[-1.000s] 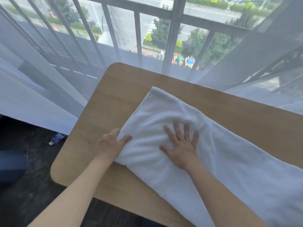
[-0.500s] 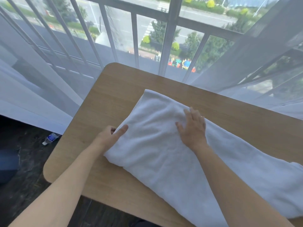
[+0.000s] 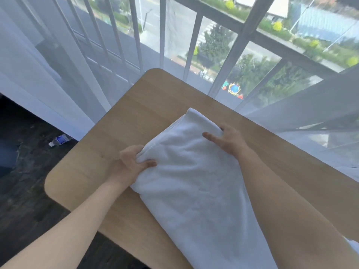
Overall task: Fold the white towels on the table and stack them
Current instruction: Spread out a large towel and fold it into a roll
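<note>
On the wooden table (image 3: 120, 121) the white towel (image 3: 194, 191) is laid lengthwise toward the near right, its far end gripped at both corners, left hand (image 3: 128, 164) clenched nearer, right hand (image 3: 227, 140) pinching farther.

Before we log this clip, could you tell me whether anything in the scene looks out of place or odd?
One thing: a plastic bottle lies on its side on the dark floor left of the table, near the curtain. The white towel itself looks fine, gripped by the left hand and right hand.
</note>
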### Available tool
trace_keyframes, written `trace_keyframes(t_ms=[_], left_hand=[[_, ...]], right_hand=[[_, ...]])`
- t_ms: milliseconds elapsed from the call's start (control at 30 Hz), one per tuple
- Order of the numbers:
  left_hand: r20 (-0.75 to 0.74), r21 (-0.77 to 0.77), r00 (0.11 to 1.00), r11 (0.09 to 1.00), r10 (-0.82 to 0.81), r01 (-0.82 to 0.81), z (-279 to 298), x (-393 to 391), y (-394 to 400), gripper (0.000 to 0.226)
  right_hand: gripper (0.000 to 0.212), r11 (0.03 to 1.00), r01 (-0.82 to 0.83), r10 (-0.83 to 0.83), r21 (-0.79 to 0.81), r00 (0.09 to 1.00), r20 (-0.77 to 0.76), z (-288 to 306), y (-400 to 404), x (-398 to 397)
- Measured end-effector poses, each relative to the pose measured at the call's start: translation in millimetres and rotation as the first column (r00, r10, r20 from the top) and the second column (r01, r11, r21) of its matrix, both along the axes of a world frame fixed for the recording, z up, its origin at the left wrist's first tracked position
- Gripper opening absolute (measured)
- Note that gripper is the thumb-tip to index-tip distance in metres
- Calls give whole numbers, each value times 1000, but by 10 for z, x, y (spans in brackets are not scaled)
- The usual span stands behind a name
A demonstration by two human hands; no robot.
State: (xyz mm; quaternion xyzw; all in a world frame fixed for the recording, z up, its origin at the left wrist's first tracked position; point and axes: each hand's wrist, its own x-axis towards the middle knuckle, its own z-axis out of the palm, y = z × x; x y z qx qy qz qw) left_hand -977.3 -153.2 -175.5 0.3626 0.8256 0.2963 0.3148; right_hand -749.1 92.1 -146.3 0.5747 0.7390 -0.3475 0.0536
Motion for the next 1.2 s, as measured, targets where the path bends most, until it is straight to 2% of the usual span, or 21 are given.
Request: trace_keyframes(t_ms=[100, 200, 300, 367, 433, 567, 633, 700, 833, 933, 1100, 1200], left_hand=[[-279, 2, 960, 999, -32, 33, -20, 89, -27, 36], [-350, 72, 936, 997, 24, 2, -6, 195, -47, 37], [-350, 228, 936, 972, 27, 57, 16, 244, -75, 39], [-320, 291, 947, 955, 35, 63, 40, 255, -109, 31], [-254, 320, 966, 947, 55, 30, 45, 248, -150, 21], [-154, 322, 982, 945, 108, -53, 78, 259, -216, 23], [-100, 306, 985, 946, 140, -104, 100, 274, -224, 21], [-71, 275, 983, 950, 172, -147, 93, 279, -222, 22], [-91, 243, 971, 950, 223, -195, 30, 305, -170, 20], [-146, 246, 949, 940, 278, -238, -50, 328, -149, 20], [-296, 231, 890, 930, 347, -286, -167, 374, -115, 17], [-380, 179, 859, 938, 344, -297, -189, 397, -62, 19]], right_hand=[[76, 980, 32, -31, -196, 999, 6, 56, 43, -54], [75, 950, 30, -43, -309, 998, -35, 63, 138, -34], [77, 903, 84, -159, -422, 977, -145, 130, 218, -25], [78, 809, 102, -230, -579, 961, -152, 186, 266, -32], [80, 723, 64, -223, -688, 964, -145, 214, 335, -42], [96, 526, -5, -213, -851, 968, -137, 257, 475, -38], [88, 507, -42, -185, -861, 970, -157, 258, 525, -27], [76, 546, -77, -161, -834, 968, -194, 222, 563, -33], [89, 470, -100, -185, -877, 960, -208, 128, 565, -42], [96, 498, -128, -216, -858, 940, -265, 47, 590, -31], [107, 418, -211, -437, -883, 806, -399, -70, 658, -12], [111, 437, -256, -454, -863, 765, -457, -136, 714, -68]])
